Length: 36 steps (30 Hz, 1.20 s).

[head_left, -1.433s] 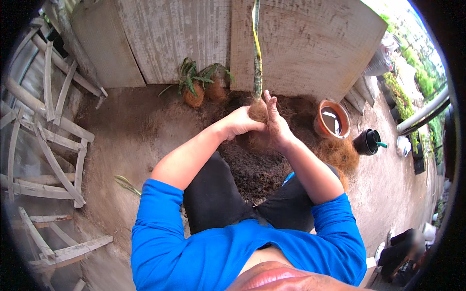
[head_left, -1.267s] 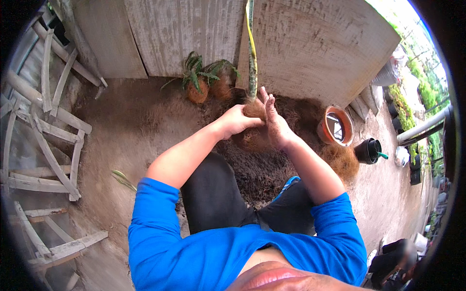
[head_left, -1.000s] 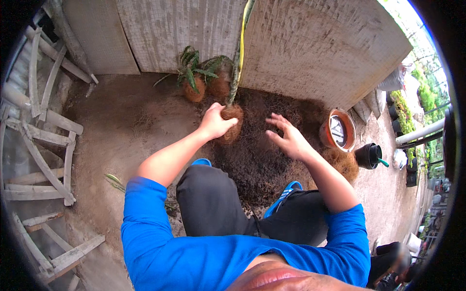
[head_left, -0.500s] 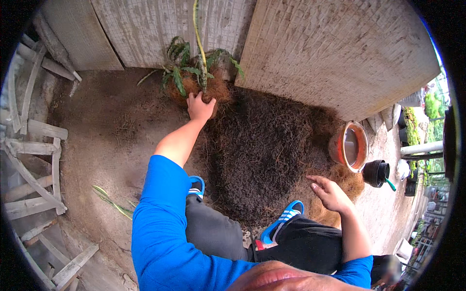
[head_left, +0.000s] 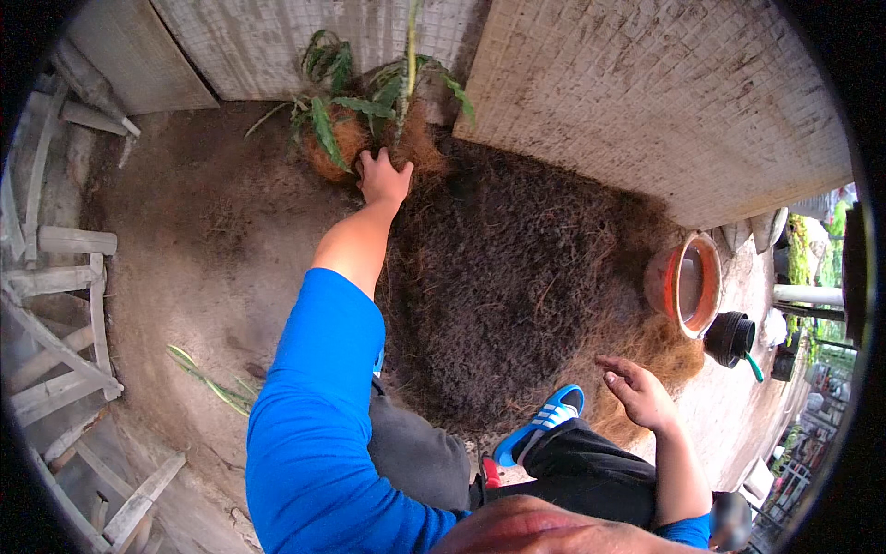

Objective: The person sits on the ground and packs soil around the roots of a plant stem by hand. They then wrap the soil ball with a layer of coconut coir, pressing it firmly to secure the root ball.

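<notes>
My left hand reaches forward with its fingers spread, at the near side of two brown coconut-fibre balls by the wall; its fingertips seem to touch the fibre. The left fibre ball sits below drooping dark green leaves. From the right fibre ball rises a tall yellow-edged snake plant leaf. My right hand hovers above loose coconut fibre, its fingers stretched out and holding nothing. Between my hands spreads a wide heap of dark soil.
An orange-rimmed tub stands at the right, beside black pots with a green handle sticking out. Another snake plant lies on the ground at left. Wooden frames line the left edge. Pale panels close off the far side.
My left hand has shifted slightly down and left from the snake plant's base, toward the gap between the fibre balls. My right hand stays open over the fibre. The whole view has shifted a little.
</notes>
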Tool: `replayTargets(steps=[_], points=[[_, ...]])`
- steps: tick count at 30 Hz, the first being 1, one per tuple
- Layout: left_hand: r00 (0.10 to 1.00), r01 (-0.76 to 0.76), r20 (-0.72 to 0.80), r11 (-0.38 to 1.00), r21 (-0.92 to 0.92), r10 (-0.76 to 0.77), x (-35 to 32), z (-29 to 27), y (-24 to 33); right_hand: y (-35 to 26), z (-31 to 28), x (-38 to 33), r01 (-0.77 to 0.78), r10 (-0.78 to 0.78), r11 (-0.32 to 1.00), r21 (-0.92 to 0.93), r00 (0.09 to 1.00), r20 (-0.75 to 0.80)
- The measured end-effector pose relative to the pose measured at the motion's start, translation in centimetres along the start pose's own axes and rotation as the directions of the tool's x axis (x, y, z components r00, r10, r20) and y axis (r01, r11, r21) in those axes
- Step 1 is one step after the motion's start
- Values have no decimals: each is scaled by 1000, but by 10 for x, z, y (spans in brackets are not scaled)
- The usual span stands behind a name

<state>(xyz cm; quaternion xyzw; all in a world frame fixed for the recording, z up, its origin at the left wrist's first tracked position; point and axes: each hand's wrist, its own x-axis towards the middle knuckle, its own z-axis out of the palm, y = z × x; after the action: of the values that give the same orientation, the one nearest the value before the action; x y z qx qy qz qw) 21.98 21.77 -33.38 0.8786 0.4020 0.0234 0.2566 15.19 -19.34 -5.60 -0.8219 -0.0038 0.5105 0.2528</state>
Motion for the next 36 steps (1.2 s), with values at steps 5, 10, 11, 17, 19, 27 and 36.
replayTargets(steps=[5,10,11,17,19,27,36], points=[[1000,12,-17,985,171,-9,-1,-3,11,14,3,5,-13,11,998,69,1000,22],[993,12,-119,943,333,30,-4,-9,18,9,3,3,26,-26,999,21,1000,15],[992,25,-128,950,310,16,-4,-11,18,4,2,3,27,-27,1000,-7,1000,12],[875,-149,-388,923,355,290,-1,3,-3,9,3,0,17,-17,999,51,1000,-5],[814,-233,-435,903,362,384,-8,7,-9,7,2,0,23,-22,999,24,1000,-14],[744,-388,-488,890,240,456,-45,17,-26,10,2,2,34,-33,998,60,999,-18],[890,-403,-209,914,55,405,-93,8,-49,11,2,1,80,-78,996,37,996,-39]])
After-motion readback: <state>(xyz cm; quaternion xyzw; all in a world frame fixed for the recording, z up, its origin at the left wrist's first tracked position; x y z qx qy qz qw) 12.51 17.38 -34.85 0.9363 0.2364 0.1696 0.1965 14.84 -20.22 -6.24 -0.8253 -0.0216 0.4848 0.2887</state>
